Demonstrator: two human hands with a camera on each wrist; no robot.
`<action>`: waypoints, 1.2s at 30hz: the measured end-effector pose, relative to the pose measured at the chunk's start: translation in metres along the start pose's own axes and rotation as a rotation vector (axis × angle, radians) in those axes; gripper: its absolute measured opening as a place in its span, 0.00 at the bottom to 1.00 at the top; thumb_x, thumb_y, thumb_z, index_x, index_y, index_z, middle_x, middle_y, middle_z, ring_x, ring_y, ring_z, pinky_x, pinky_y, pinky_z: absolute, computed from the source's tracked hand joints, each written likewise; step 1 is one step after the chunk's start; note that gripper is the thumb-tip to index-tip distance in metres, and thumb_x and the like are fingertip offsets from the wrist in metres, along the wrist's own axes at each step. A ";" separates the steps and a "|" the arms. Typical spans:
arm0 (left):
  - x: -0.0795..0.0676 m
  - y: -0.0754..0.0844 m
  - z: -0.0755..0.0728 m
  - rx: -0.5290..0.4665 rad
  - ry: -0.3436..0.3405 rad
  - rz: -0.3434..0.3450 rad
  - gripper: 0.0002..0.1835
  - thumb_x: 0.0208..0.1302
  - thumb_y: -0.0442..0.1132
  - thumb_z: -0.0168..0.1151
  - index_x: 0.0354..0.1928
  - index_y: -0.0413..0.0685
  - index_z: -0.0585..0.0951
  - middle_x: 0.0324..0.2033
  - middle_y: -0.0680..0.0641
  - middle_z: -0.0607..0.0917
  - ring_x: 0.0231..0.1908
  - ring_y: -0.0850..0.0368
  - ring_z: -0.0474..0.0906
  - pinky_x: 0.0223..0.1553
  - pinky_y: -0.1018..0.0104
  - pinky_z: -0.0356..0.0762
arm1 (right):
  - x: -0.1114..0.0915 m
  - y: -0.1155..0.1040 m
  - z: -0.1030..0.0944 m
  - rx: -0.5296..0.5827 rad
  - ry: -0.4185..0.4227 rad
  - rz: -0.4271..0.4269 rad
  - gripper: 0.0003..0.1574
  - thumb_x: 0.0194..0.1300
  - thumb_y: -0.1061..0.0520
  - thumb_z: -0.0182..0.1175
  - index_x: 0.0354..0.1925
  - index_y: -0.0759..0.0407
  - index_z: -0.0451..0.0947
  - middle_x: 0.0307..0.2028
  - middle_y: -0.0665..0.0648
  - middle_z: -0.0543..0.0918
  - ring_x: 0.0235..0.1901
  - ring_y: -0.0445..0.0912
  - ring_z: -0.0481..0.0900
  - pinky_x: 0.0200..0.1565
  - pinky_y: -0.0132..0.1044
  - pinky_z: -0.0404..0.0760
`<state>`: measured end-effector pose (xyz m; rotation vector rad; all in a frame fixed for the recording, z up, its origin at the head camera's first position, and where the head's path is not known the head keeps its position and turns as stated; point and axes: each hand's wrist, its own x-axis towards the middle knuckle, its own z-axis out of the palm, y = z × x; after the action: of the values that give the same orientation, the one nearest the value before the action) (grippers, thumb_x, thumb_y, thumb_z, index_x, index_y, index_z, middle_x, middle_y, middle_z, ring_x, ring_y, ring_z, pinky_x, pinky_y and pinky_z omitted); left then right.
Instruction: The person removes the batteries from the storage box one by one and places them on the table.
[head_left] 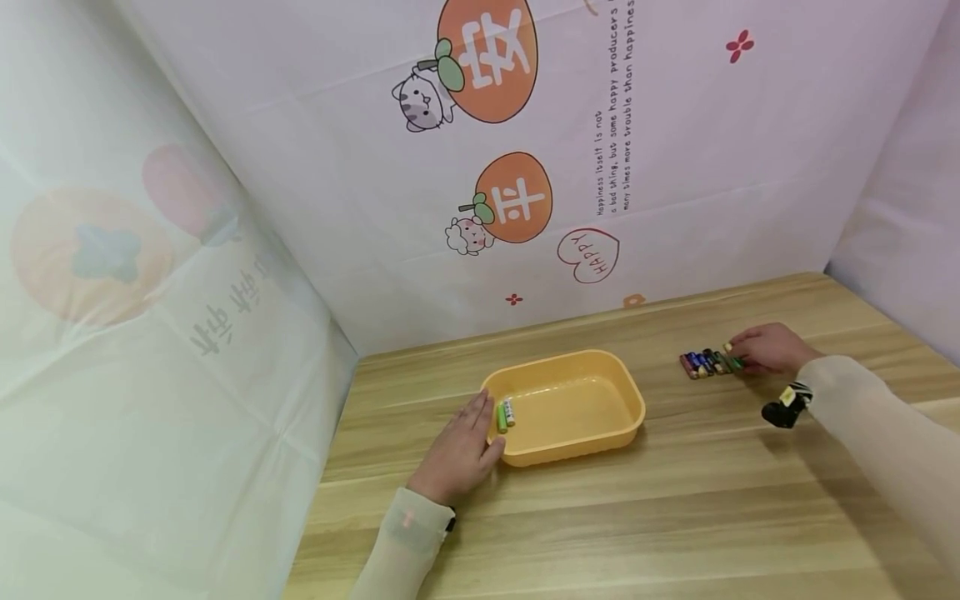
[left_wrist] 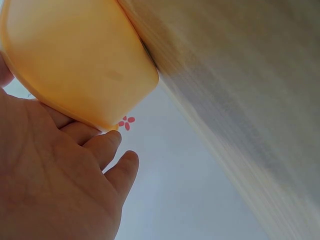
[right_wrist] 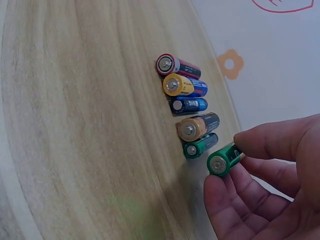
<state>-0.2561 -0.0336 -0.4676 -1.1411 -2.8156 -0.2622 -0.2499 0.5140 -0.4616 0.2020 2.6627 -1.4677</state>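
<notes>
Pinching a green battery [right_wrist: 225, 160] in the right grip [head_left: 772, 348], with the left grip [head_left: 456, 450] on a tray [head_left: 577, 447].

The right grip is nearly closed, thumb and fingers holding just that one battery. Beside it, to its left, five batteries [right_wrist: 189, 105] lie in a row on the counter [head_left: 585, 525]; the nearest is green too. Farther left, well apart from the right grip, is the yellow tray. The left grip has its fingers mostly straight, touching the tray's left side. Inside, near the left grip, lie two more batteries [head_left: 502, 419], side by side.
</notes>
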 end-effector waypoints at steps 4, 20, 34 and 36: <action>0.000 -0.002 0.002 0.003 0.004 0.005 0.36 0.76 0.54 0.39 0.76 0.39 0.49 0.76 0.44 0.47 0.74 0.53 0.41 0.70 0.52 0.49 | 0.005 0.006 0.002 -0.025 0.016 -0.008 0.34 0.65 0.61 0.60 0.57 0.87 0.64 0.42 0.71 0.81 0.30 0.44 0.81 0.33 0.39 0.84; 0.001 -0.003 0.004 0.009 0.010 0.011 0.36 0.76 0.54 0.39 0.75 0.38 0.51 0.75 0.43 0.48 0.74 0.53 0.42 0.69 0.51 0.51 | 0.011 0.009 0.001 -0.113 0.038 -0.007 0.31 0.63 0.59 0.59 0.54 0.85 0.68 0.43 0.77 0.79 0.31 0.47 0.82 0.32 0.41 0.84; 0.001 -0.002 0.001 0.005 0.015 0.012 0.35 0.76 0.53 0.40 0.75 0.37 0.52 0.75 0.42 0.49 0.74 0.52 0.43 0.69 0.52 0.51 | 0.014 0.011 0.002 -0.136 0.030 0.004 0.31 0.64 0.58 0.57 0.55 0.84 0.69 0.44 0.75 0.79 0.32 0.46 0.82 0.34 0.42 0.84; 0.001 -0.002 0.001 0.004 0.014 0.010 0.35 0.76 0.53 0.40 0.75 0.37 0.51 0.75 0.42 0.49 0.74 0.52 0.43 0.69 0.52 0.51 | 0.014 0.012 0.003 -0.144 0.028 0.007 0.31 0.65 0.58 0.57 0.55 0.84 0.69 0.44 0.75 0.80 0.32 0.46 0.81 0.34 0.42 0.83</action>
<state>-0.2578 -0.0344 -0.4688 -1.1475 -2.7965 -0.2626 -0.2620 0.5189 -0.4751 0.2216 2.7725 -1.2728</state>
